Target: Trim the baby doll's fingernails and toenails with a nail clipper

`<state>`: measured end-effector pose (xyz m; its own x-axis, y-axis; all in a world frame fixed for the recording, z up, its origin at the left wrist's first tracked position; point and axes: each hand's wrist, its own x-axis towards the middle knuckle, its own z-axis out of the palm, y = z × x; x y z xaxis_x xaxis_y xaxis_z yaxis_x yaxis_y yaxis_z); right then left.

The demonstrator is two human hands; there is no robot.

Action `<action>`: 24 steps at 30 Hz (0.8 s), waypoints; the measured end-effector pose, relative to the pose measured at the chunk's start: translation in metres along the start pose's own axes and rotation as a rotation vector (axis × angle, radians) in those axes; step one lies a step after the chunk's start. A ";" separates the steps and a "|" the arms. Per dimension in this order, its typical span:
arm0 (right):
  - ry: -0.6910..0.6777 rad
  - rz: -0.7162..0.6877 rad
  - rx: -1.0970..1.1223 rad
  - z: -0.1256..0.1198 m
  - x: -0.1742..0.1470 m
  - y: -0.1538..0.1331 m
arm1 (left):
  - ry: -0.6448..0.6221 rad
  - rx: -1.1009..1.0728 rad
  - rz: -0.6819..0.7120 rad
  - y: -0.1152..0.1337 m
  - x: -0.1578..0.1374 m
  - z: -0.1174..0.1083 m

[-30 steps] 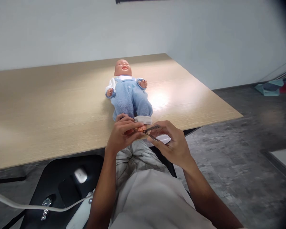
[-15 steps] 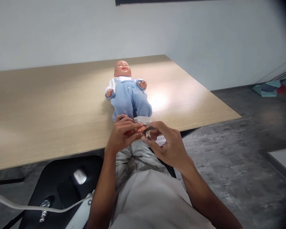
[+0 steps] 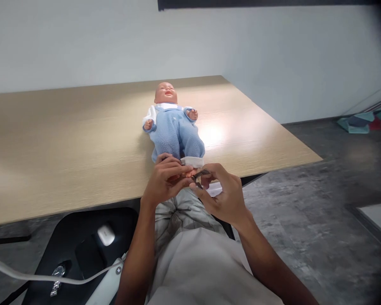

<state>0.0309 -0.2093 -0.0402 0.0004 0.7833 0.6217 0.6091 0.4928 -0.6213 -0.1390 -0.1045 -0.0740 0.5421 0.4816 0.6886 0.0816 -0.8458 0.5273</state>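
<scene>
A baby doll point(image 3: 173, 127) in blue fleece overalls lies on its back, its feet toward me at the table's front edge. My left hand point(image 3: 165, 178) is closed around the doll's foot point(image 3: 189, 173), with its fingertips at the toes. Between thumb and fingers, my right hand point(image 3: 224, 192) pinches a small metal nail clipper point(image 3: 200, 174), whose tip is at the toes of that foot. The clipper's lever stands apart from its body. A white cuff point(image 3: 193, 162) shows above the held foot; the doll's other foot is hidden behind my left hand.
The wooden table point(image 3: 66, 148) runs against the wall. At lower left, a black chair point(image 3: 60, 245) bears a white earbud case point(image 3: 106, 235), a metal wristwatch point(image 3: 57, 279), a dark flat item and a white power bank point(image 3: 108, 281) with a cable. Coloured folded items point(image 3: 357, 123) lie on the floor at right.
The view has shifted slightly, so the doll and table sit a little lower and farther right. Both hands keep their hold at the foot, and the clipper has barely moved.
</scene>
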 end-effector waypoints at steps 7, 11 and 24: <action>0.066 0.047 0.130 0.001 -0.003 0.007 | -0.003 -0.003 -0.001 -0.001 0.000 0.000; 0.063 0.067 0.169 0.002 -0.005 0.011 | -0.005 -0.001 -0.005 -0.001 0.000 0.001; 0.027 0.012 0.053 0.001 -0.001 0.007 | -0.005 0.004 -0.023 0.000 -0.001 0.000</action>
<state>0.0348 -0.2063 -0.0452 0.0290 0.7789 0.6265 0.5662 0.5037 -0.6525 -0.1392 -0.1047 -0.0752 0.5439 0.4996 0.6742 0.0974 -0.8356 0.5406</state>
